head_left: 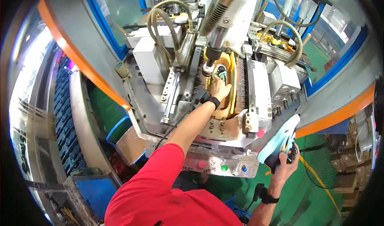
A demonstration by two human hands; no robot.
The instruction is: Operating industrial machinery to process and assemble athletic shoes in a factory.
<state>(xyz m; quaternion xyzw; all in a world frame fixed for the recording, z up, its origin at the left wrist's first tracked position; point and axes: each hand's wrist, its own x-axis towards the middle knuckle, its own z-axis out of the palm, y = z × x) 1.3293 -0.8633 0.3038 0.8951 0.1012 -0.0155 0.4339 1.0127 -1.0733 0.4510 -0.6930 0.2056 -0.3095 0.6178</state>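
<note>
My left hand [219, 89] reaches into a yellow, shoe-shaped mould [229, 102] in the machine. Its fingers close on a teal and dark shoe [221, 71] lying at the mould's far end; the fingertips are partly hidden. Out to the right, away from the machine, a light blue shoe [280, 140] with a dark part near the grip is held up in my right hand [285, 168]. That hand's fingers are wrapped round it, and the shoe is tilted. Black bands circle both wrists.
A metal press rod [218, 38] stands just beyond my left hand. Cylinders, hoses and a white block [150, 60] flank the mould. Green and blue buttons sit on the front panel [216, 168]. An orange-edged frame curves round both sides. An open cardboard box [130, 146] is at the left.
</note>
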